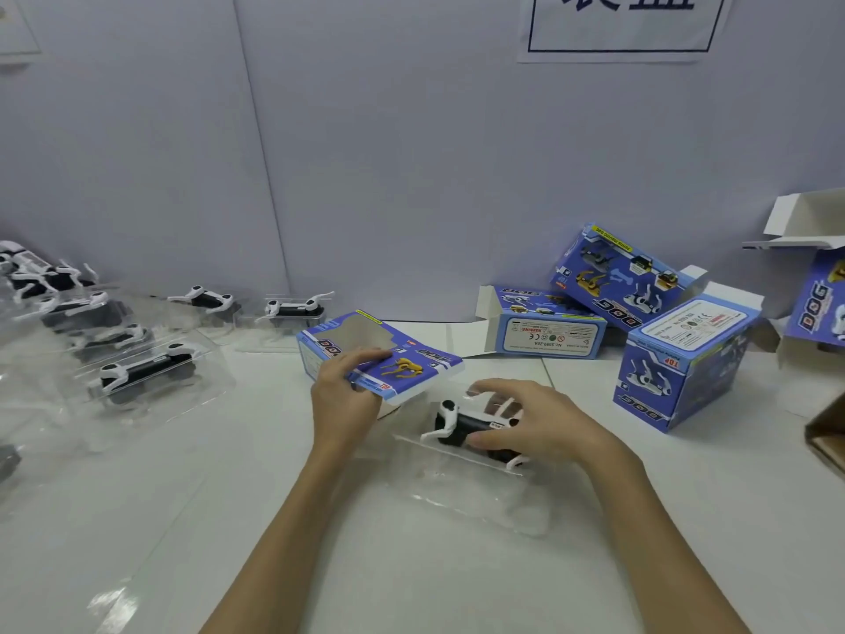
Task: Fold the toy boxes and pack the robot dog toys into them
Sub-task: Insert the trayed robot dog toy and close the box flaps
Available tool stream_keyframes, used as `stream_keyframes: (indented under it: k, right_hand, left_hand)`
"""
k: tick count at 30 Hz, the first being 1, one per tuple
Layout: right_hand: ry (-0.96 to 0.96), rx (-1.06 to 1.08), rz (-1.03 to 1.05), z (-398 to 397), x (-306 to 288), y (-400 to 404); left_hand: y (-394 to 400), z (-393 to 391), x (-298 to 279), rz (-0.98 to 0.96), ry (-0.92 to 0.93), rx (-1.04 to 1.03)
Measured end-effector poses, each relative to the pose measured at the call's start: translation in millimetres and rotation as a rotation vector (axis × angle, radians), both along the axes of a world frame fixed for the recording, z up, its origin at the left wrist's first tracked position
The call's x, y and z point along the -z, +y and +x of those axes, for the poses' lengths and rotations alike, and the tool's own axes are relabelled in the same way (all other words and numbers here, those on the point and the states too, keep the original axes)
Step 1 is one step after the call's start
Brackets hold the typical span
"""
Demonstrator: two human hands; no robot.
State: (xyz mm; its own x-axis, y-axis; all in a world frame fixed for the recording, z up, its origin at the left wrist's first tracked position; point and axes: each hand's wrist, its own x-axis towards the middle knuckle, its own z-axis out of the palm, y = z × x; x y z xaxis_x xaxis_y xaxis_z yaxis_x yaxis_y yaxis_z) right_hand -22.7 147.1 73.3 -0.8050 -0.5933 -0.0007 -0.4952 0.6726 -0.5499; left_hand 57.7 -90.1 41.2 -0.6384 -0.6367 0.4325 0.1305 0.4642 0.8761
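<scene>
Your right hand grips the robot dog toy in its clear tray; your left hand pinches the blue toy box, still flat, just up-left. The dog's long axis runs left-right.

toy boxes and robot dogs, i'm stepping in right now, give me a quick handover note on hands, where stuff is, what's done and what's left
Left hand holds a flat, unfolded box.
Right hand grips a robot dog in its clear tray, centre of the table.
More dogs in trays wait at left.
Done: several folded boxes at right, some with flaps open; contents not visible.
Left: fold the held box, pack this dog, then the rest.
</scene>
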Motion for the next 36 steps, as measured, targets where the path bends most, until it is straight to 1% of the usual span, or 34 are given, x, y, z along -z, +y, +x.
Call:
stream_keyframes:
  k: [3,5,10,16,19,21,24,27,32,34,36]
  right_hand:
    - [0.008,-0.081,-0.033,2.3,3.3,-7.3]
    - [0.025,-0.069,-0.07,1.8,5.0,-10.6]
    - [0.053,0.09,-0.156,-1.9,8.3,-12.3]
    - [0.007,0.222,-0.234,-7.1,12.5,-12.5]
    - [0.02,0.306,-0.273,-11.8,16.8,-14.7]
    - [0.004,0.329,-0.328,-14.6,19.5,-16.2]
    - [-0.014,0.335,-0.382,-15.2,22.0,-18.4]
    - [0.006,0.37,-0.418,-13.9,24.2,-21.3]
    - [-0.028,0.433,-0.721,-13.4,35.4,-26.7]
    - [-0.048,0.5,-0.849,-10.5,37.2,-33.4]
    - [-0.105,0.571,-0.986,-7.3,37.2,-40.9]
  left_hand:
    - [1.0,-0.5,0.8,-0.02,-0.052,0.087]
    - [-1.2,0.0,1.0,-0.046,-0.075,0.125]
    - [-8.3,5.4,-3.4,-0.073,-0.129,0.234]
    - [-13.8,18.0,-12.7,-0.182,-0.214,0.397]
    - [-11.5,22.1,-13.7,-0.245,-0.297,0.515]
    - [-7.9,22.4,-14.1,-0.303,-0.327,0.505]
    - [-5.3,22.8,-16.8,-0.325,-0.365,0.51]
    - [-2.0,22.5,-12.8,-0.439,-0.394,0.512]
    - [10.3,16.8,-5.4,-0.504,-0.295,0.392]
    - [10.6,15.6,-2.3,-0.534,-0.295,0.399]
    - [11.4,15.4,2.7,-0.566,-0.328,0.453]
